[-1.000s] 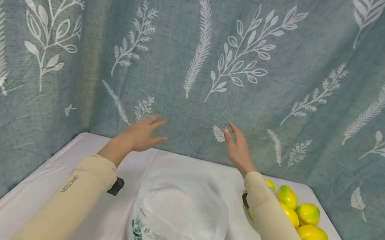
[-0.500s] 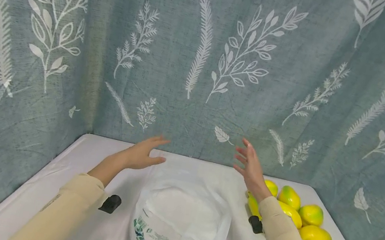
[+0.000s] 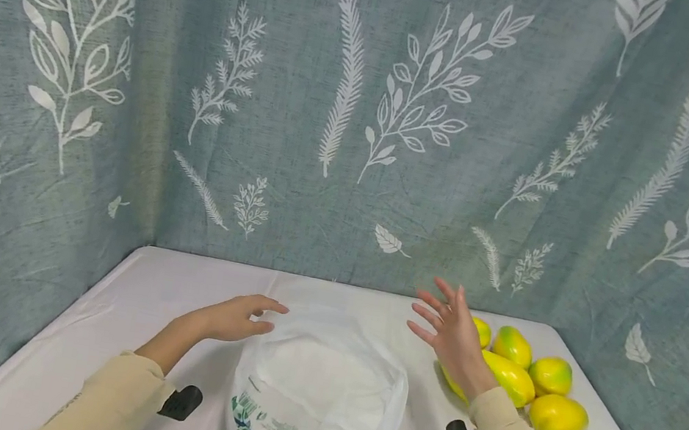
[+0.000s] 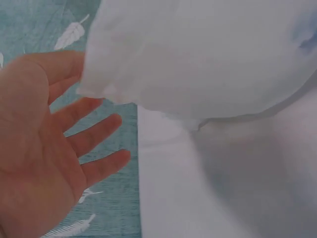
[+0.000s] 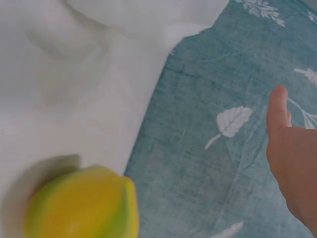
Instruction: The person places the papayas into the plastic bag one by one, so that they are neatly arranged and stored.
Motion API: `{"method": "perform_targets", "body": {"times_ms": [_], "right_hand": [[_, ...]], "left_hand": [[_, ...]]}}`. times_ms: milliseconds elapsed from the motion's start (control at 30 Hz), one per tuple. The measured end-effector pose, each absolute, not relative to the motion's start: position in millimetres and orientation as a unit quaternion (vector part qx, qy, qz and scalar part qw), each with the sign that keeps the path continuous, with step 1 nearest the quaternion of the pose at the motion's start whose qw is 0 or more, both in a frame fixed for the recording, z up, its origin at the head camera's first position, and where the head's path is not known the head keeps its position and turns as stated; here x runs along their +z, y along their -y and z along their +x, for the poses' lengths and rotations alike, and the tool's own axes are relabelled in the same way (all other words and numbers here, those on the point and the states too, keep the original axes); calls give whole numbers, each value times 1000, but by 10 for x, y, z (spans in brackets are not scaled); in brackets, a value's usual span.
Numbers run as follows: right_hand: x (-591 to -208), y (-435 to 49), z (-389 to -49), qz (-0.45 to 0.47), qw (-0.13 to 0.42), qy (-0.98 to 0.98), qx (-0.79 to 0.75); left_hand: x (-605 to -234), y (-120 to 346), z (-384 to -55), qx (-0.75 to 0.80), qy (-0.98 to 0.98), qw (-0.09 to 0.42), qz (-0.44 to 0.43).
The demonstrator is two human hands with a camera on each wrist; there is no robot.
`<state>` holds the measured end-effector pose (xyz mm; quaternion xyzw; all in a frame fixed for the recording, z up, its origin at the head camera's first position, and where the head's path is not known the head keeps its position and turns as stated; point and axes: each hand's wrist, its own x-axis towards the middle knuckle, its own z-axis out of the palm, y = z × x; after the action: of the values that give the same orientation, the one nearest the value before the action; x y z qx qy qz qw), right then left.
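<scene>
A white plastic bag (image 3: 318,389) with green leaf print stands on the table, its mouth spread wide toward me. My left hand (image 3: 239,317) is by the bag's far left rim, fingers loosely bent and gripping nothing. In the left wrist view, the bag's edge (image 4: 119,74) overlaps the fingertips of that hand (image 4: 54,134); whether they touch I cannot tell. To the right of the bag, my right hand (image 3: 453,339) is raised with fingers spread, holding nothing. Several yellow-green mangoes (image 3: 557,419) lie beyond and beside it, one partly hidden by the hand. One mango (image 5: 81,206) shows in the right wrist view.
A white cloth covers the table (image 3: 195,274). Blue-green curtains (image 3: 290,222) with white leaf prints hang close behind it and along both sides. Black wrist mounts (image 3: 180,402) stick out under both sleeves.
Both hands have come down from in front of the curtain toward the table. The right hand has shifted rightward and its fingers have spread. Bag and mangoes stay in place.
</scene>
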<state>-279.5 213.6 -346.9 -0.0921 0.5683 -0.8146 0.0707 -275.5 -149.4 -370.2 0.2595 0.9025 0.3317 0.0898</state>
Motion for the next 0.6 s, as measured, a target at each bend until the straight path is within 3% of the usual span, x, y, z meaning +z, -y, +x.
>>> {"method": "perform_targets", "body": {"times_ms": [300,600], "right_hand": [[-3660,-2296,-2701,-76,79,-557,-823],[-3774,-2455,-2581,-88,106,-518,-844]], "left_hand": [[-3854,1458,-2771,356,-900,102,228],[-3970,1407,-2735,418,-887,77,183]]}}
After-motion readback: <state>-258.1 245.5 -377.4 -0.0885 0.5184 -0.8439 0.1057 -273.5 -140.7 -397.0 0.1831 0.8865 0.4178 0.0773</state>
